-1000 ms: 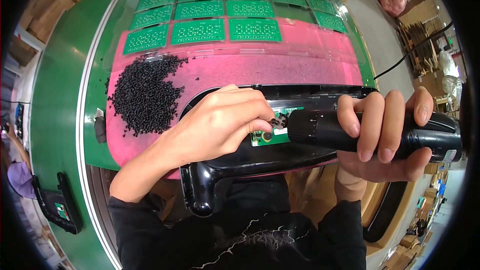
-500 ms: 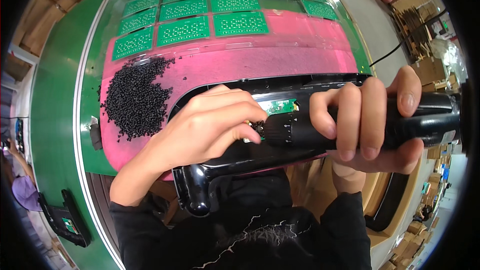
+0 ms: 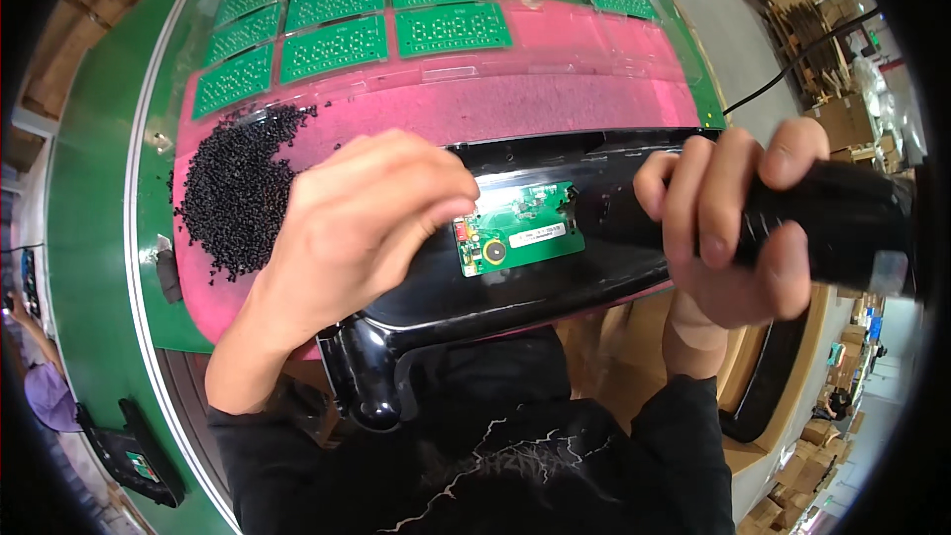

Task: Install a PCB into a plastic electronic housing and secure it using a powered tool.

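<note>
My right hand (image 3: 708, 218) is wrapped round a black power screwdriver (image 3: 852, 223), which lies sideways with its front end toward the right edge of a green circuit board (image 3: 515, 210). The board sits in a black plastic housing (image 3: 525, 302), its white label and round component showing. Over the board's upper left corner is my left hand (image 3: 362, 223), thumb and forefinger pinched together; whatever is between them is hidden. To the left of this hand lies a heap of small black screws (image 3: 233, 198) on the pink mat (image 3: 575, 94).
Rows of green circuit boards (image 3: 332, 45) lie in clear trays at the far side. A similar black housing (image 3: 134, 456) rests at the lower left, near another person (image 3: 50, 391). At the lower right stands a cardboard box (image 3: 783, 396) with a black part inside.
The screwdriver has drawn back to the right and turned, uncovering the circuit board. My left hand has moved left and up, away from the screwdriver's front end. The view has shifted slightly.
</note>
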Motion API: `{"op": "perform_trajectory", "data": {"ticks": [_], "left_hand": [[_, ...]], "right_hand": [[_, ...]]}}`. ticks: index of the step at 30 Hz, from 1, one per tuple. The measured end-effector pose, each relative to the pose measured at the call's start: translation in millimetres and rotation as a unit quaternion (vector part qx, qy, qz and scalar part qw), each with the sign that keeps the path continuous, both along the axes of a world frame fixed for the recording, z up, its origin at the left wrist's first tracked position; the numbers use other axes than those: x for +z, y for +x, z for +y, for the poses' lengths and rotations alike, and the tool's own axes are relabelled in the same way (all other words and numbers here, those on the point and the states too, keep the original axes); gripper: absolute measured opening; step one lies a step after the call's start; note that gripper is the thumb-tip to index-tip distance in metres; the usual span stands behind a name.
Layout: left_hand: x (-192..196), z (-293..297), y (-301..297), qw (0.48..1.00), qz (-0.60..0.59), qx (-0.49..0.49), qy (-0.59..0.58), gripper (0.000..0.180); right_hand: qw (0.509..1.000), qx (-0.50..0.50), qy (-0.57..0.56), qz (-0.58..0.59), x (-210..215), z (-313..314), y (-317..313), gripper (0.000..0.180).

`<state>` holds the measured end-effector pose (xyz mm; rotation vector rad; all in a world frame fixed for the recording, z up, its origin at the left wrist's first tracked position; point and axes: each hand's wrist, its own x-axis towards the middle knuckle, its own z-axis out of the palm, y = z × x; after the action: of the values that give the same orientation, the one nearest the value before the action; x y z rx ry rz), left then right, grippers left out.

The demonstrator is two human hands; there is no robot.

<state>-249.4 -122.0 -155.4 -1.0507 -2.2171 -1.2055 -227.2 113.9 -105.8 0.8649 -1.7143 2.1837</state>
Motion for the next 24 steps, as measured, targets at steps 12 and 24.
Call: {"op": "perform_trajectory", "data": {"ticks": [12,24], "left_hand": [[-8,5,4,0.980,-0.112,-0.109,-0.125,0.016],[-11,7,9,0.968,-0.136,-0.087,-0.191,0.017]], "right_hand": [[0.998,-0.021,0.026,-0.050,-22,11,-17,0.031],[0.996,0.027,0.054,-0.064,-23,7,-24,0.033]]}}
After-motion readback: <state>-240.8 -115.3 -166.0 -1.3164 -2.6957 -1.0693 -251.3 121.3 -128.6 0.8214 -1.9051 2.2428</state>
